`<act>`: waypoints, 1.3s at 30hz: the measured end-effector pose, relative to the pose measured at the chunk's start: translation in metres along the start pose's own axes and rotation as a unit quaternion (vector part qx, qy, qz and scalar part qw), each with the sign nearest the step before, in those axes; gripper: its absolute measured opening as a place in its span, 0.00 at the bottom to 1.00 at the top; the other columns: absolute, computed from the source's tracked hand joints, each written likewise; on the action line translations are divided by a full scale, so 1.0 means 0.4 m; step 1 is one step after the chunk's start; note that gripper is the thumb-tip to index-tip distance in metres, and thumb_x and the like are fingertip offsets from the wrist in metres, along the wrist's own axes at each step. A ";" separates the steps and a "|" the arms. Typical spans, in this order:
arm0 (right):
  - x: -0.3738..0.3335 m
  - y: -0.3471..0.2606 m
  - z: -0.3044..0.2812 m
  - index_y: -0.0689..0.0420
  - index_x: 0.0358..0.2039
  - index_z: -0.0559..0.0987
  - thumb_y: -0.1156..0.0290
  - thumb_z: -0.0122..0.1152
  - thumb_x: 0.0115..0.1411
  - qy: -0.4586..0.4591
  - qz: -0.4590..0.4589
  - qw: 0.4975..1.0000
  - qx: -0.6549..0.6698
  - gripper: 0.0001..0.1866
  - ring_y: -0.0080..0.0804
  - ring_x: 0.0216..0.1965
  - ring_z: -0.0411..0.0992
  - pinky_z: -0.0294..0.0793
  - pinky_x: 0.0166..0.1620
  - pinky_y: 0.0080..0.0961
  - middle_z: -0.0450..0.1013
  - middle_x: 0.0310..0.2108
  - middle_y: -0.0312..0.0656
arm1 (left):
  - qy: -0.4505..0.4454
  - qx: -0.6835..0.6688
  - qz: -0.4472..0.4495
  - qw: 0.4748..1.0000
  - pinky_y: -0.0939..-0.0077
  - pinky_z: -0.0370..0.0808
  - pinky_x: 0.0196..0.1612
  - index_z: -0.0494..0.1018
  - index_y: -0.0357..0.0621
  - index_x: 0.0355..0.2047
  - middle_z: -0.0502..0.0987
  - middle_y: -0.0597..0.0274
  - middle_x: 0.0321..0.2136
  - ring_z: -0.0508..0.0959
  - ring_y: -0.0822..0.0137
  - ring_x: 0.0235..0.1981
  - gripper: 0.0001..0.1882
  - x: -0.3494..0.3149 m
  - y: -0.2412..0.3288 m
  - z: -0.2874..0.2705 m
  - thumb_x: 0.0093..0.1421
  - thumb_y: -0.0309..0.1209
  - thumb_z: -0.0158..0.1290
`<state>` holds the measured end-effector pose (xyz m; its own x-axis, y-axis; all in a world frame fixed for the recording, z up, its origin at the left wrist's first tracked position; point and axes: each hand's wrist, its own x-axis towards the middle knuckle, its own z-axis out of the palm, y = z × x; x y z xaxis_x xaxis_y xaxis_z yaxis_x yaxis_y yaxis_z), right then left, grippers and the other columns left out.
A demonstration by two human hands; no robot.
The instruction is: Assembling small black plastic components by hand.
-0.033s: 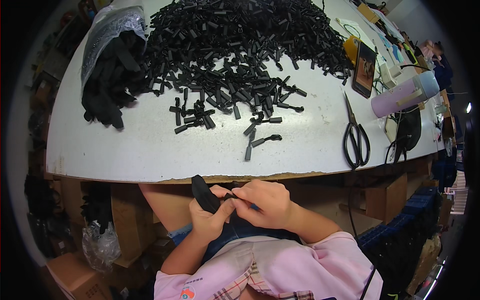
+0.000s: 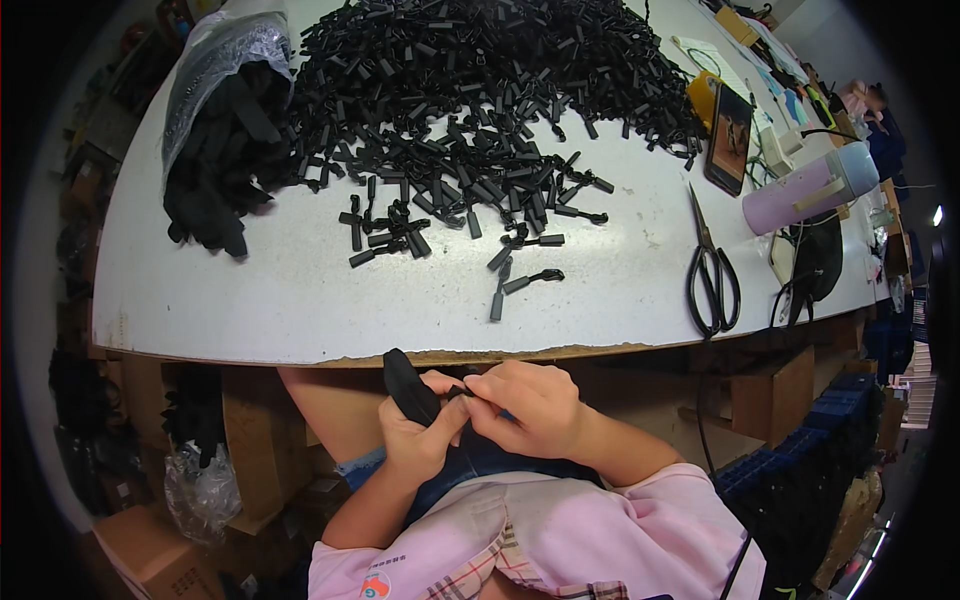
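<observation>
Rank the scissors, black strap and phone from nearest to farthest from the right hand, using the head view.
1. Black strap, in the left hand.
2. Scissors, on the table's right side.
3. Phone, beyond the scissors.

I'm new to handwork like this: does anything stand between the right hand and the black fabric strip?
Only the left hand, which grips the black fabric strip, comes between it and the right hand. No other obstacle shows; fingers hide exact contact.

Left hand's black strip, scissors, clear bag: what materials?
Black strip: probably woven fabric; matte, softly curved. Scissors: blades look metal, dull grey sheen; black handles, perhaps coated metal or plastic. Clear bag: likely thin plastic film; see-through, wrinkled, glossy highlights.
</observation>
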<state>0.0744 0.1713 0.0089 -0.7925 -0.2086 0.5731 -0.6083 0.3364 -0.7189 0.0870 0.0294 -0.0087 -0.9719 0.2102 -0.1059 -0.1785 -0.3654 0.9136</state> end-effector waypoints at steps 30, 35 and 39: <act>0.014 -0.008 -0.002 0.62 0.32 0.72 0.74 0.61 0.42 -0.042 0.057 0.996 0.053 0.15 0.29 0.20 0.67 0.67 0.22 0.19 0.68 0.24 0.41 | -0.029 0.274 -0.016 0.961 0.78 0.67 0.26 0.68 0.36 0.26 0.71 0.60 0.21 0.71 0.70 0.23 0.07 0.002 0.054 -0.018 0.56 0.28 0.44; 0.008 -0.002 -0.010 0.62 0.28 0.73 0.77 0.60 0.43 -0.057 0.040 0.995 0.068 0.09 0.25 0.19 0.66 0.65 0.21 0.17 0.69 0.24 0.41 | -0.093 0.225 0.090 0.966 0.79 0.67 0.27 0.67 0.36 0.31 0.70 0.62 0.21 0.70 0.72 0.23 0.06 0.006 0.015 -0.015 0.53 0.26 0.47; -0.007 0.005 -0.019 0.63 0.23 0.73 0.78 0.60 0.43 -0.060 0.168 0.963 0.203 0.06 0.27 0.16 0.64 0.65 0.19 0.19 0.67 0.20 0.40 | -0.071 0.080 -0.018 0.994 0.84 0.65 0.27 0.66 0.36 0.34 0.68 0.66 0.24 0.68 0.79 0.24 0.10 0.000 0.036 -0.020 0.50 0.25 0.51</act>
<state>0.0756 0.1794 0.0088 -0.9316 -0.2641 0.2496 -0.2646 0.0222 -0.9641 0.0832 0.0170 0.0013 -0.9321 0.3499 -0.0943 -0.1759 -0.2095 0.9619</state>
